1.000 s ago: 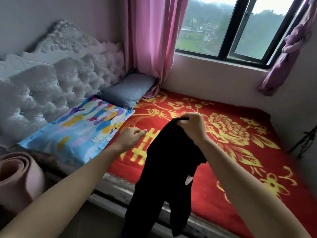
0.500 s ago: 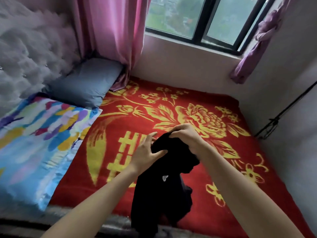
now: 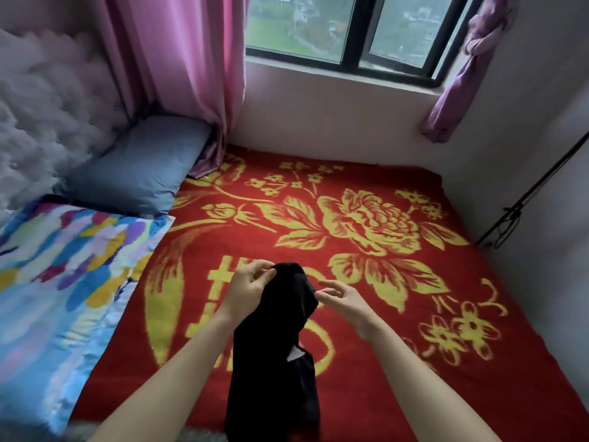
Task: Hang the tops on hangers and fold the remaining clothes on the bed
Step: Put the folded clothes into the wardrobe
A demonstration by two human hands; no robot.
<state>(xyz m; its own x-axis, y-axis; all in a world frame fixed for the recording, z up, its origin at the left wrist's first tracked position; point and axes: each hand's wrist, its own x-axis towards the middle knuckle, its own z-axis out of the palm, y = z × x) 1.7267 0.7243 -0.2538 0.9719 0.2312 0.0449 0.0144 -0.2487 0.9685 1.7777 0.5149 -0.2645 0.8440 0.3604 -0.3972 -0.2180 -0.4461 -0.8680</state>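
A: Since the right hand [image 3: 342,298] released, who holds the black garment [image 3: 277,346]?
B: Left hand [image 3: 251,283] pinches its top; right fingers spread, perhaps touching. It hangs, unfolded, over the near edge of the red blanket [image 3: 414,393].

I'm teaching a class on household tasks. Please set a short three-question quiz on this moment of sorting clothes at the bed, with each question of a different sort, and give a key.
1. True or false: the black garment lies folded flat on the red blanket.
2. Which hand pinches the garment's top edge? A. the left hand B. the right hand C. both hands
3. Fill in: the blanket's flower pattern is ____ in colour.

Key: 1 false, it hangs down from pinching fingers. 2 A; the right hand is open beside it. 3 yellow.
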